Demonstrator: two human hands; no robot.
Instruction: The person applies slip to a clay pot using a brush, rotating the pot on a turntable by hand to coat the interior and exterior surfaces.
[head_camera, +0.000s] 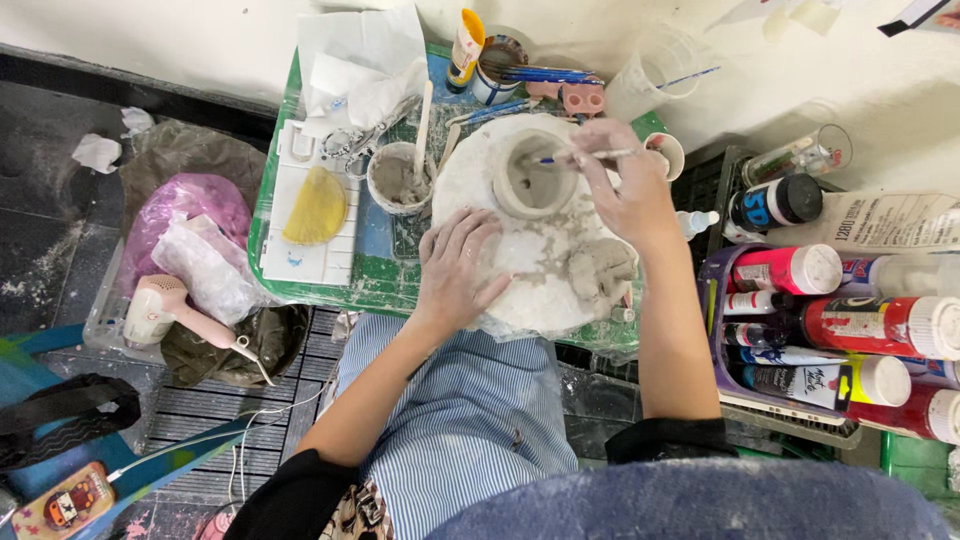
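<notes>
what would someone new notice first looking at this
First, the grey clay cup on the round white board at the centre, with the right hand working a thin tool into it and the left hand flat on the board. Then the red-and-white paint bottles crowded at right.

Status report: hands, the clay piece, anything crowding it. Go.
Right hand holds thin tool inside clay cup. Left hand flat on white round board. Clay lump and slip cup close by.
</notes>
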